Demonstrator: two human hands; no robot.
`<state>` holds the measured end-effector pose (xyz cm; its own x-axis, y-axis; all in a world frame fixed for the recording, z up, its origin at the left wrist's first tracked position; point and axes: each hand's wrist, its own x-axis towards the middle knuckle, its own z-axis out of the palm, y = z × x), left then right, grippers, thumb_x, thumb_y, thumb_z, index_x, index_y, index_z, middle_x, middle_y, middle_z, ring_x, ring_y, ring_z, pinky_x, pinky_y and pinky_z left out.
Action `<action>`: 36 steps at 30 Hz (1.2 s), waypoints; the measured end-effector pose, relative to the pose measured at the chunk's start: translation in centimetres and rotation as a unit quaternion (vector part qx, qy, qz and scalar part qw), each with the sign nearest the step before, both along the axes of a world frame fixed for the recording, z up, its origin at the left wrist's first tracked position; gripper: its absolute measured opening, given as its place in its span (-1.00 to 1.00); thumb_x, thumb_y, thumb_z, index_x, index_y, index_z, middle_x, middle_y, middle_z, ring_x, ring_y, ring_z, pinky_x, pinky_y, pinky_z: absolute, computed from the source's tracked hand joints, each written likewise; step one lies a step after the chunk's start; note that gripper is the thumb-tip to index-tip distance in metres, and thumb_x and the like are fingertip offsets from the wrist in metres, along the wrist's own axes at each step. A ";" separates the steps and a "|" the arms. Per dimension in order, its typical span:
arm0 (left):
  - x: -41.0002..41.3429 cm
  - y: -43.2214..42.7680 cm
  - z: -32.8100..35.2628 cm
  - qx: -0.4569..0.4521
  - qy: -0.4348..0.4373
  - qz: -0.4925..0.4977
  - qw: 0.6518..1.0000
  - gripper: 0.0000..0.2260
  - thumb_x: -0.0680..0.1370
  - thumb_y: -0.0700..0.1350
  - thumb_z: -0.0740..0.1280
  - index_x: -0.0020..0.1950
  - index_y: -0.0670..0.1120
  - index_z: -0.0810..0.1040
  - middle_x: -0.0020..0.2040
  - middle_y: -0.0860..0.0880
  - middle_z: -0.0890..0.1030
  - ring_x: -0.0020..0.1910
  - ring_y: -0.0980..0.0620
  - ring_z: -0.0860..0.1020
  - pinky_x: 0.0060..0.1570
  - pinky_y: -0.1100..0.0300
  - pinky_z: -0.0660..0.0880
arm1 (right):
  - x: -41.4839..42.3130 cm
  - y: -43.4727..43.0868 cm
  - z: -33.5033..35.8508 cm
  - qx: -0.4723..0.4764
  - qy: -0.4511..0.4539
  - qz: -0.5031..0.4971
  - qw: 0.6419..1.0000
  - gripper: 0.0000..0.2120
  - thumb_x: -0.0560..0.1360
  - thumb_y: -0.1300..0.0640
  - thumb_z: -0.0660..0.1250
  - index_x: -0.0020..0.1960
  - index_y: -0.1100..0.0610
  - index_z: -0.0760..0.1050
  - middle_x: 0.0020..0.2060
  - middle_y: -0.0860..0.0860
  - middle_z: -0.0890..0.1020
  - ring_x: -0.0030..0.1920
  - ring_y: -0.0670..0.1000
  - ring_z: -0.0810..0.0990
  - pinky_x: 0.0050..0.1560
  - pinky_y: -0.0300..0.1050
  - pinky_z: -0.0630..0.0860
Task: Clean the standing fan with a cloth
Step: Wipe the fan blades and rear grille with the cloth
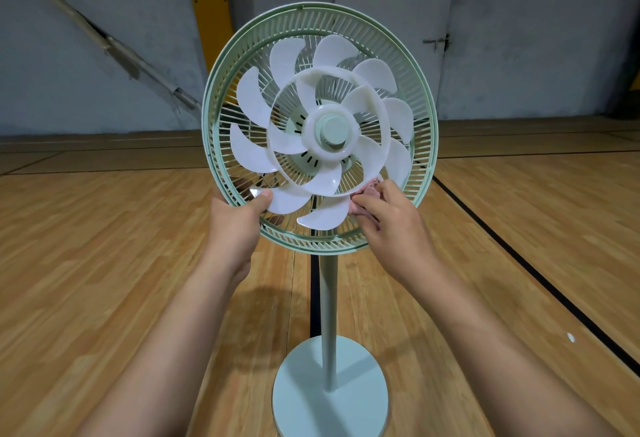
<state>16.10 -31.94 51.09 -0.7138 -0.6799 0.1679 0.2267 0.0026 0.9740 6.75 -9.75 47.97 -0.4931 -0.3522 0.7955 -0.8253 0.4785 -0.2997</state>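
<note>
A pale green standing fan [320,26] faces me with its front grille off, so the white blades [254,104] and the green hub [334,132] are bare. My left hand [239,218] grips the lower left rim of the rear grille, thumb on the front edge. My right hand [388,218] holds a small pink cloth [367,191] bunched against a lower right blade. Most of the cloth is hidden under my fingers. The fan's pole [329,315] runs down to a round base [301,381].
The fan stands on a wooden floor [104,263] with black lines. A grey wall [86,38] rises behind, with a yellow panel [211,28] and a slanting pole [86,28] at the left. A small white scrap [570,337] lies on the floor at the right.
</note>
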 end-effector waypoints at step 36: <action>0.6 -0.3 0.3 0.007 0.038 -0.061 0.997 -0.57 0.61 -0.02 0.53 0.46 -0.03 0.56 0.23 0.01 0.76 0.22 -0.08 0.73 0.35 -0.24 0.59 | 0.8 0.9 0.4 -0.030 0.039 -0.041 0.998 -0.80 0.56 0.24 0.40 0.15 0.07 0.66 -0.06 -0.11 0.35 -0.21 -0.01 0.41 -0.35 -0.08 0.43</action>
